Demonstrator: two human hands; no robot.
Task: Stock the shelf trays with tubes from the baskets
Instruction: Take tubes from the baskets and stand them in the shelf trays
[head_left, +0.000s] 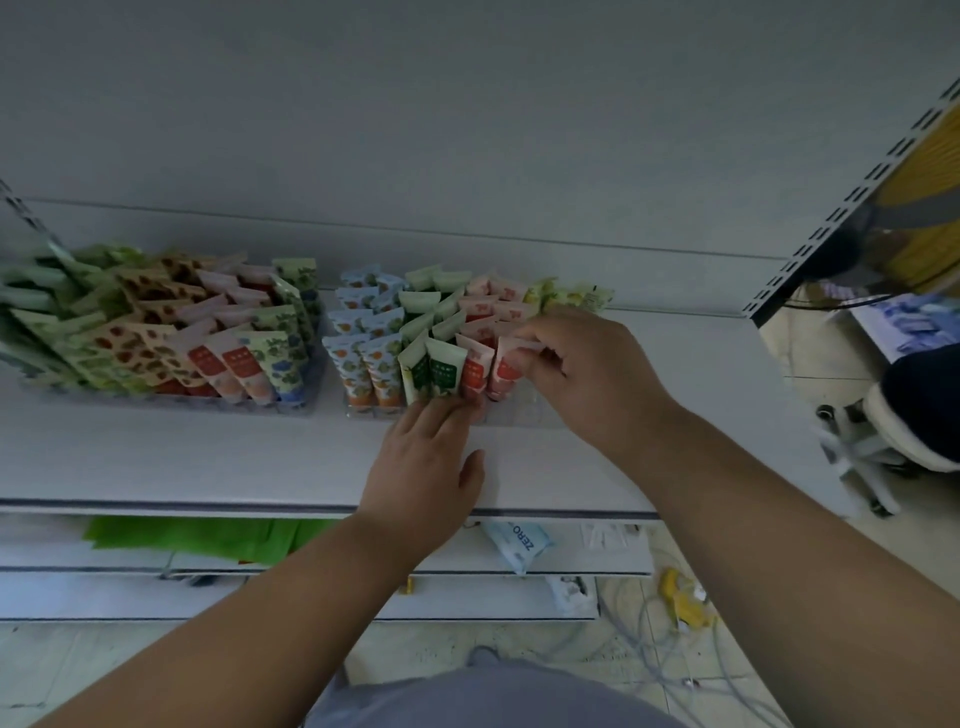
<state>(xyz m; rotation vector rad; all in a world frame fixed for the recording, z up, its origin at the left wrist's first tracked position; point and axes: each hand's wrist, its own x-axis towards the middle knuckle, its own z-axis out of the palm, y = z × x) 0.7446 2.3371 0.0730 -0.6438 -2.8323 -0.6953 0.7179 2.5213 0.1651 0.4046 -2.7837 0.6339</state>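
The right hand (582, 374), right of centre in the frame, is curling its fingers (524, 358) round the crimped top of a pink squeeze tube with a red label (503, 371), pinching it where it is standing at the front of the right-hand clear plastic shelf tray (524, 413). The left hand (431, 457), just below and left of it, is lying flat with fingers straight and close together, their tips touching the front edge of that tray under a green-labelled tube (441, 371) and a second pink tube (475, 369); its thumb is spreading out to the right over the white shelf board (208, 452). Inside this tray, tubes are standing in rows by colour: blue-and-orange ones (363, 358) on the left, then pale green, then pink, with a few yellow ones (566, 297) at the back right. To the left of centre, a second clear tray (171, 402) is holding leaning rows of leaf-patterned, red-fruit-patterned, pink and blue-flowered tubes. Both bare forearms are reaching up from the bottom of the frame. Below the shelf edge, a bright green sheet (208, 535) and a pale blue packet (519, 545) are lying on a lower shelf, and yellow and white cables (680, 603) are trailing across the floor at lower right.
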